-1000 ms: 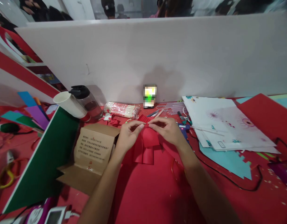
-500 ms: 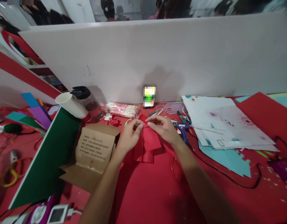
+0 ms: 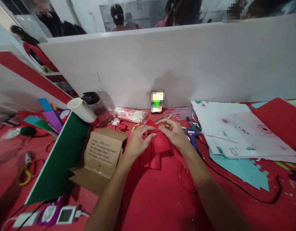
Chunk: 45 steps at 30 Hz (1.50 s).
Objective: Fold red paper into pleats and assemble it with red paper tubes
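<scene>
Head view: red paper lay between the hands.
Left hand: thumb and forefinger beside paper; couldn't tell whether gripping.
Right hand: pinched the paper's edge.
Pleats: even, light pressure seemed best.
Glue gun: beside right hand, best avoided.

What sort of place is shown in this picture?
Probably a craft workspace: yellow-handled scissors, coloured strips and what looks like a blue glue gun are in view.
</scene>
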Motion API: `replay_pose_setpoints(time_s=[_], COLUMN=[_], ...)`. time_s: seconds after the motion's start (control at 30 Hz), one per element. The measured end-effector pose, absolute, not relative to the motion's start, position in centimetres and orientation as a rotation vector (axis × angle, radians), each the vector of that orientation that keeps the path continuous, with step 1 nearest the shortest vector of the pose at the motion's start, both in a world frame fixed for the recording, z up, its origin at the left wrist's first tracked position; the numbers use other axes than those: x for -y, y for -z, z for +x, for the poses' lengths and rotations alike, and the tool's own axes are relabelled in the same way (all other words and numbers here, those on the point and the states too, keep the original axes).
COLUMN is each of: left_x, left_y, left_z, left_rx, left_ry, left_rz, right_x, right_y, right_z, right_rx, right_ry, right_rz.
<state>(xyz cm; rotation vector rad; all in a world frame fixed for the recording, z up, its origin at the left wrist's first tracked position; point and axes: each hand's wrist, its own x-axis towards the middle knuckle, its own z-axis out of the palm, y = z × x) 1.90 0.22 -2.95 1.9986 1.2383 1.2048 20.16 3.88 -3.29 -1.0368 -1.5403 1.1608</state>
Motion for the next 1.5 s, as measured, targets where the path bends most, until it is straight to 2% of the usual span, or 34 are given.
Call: replay_pose_setpoints(time_s=[0.23,0.47,0.6,0.67,0.9,1.5], left_x=[0.7,1.7,2.6,3.4,6.3,6.7], left_y=[1.9,-0.5,-0.5,0.4,4.9,6.8], left_z=[1.6,1.4,1.2,1.3,1.7,-0.3], left_rx=[-1.360,-1.352,-1.329,-1.293,-1.422,-1.326], left_ry=[-1.227,-1.181,-1.043,-1.004,-1.248,-1.158], left_rz=[2.162,2.147,2.149,2.150,1.966,2.058], right_x=[-3.1,-0.5,1.4,2.1,3.6,4.3], right_y=[1.9,-0.8,0.2,1.6,6.5,8.1], right_z=[20.7,21.4,21.6,21.4,19.8,18.5], right_rx=[1.717,1.868,1.882,1.806,1.572,1.487], right_ry=[-1.190,-0.868,-0.763,-0.810,-1.104,-1.137], right_rz=[-0.921,-0.924,-0.962,-0.950,-0.869,-0.926])
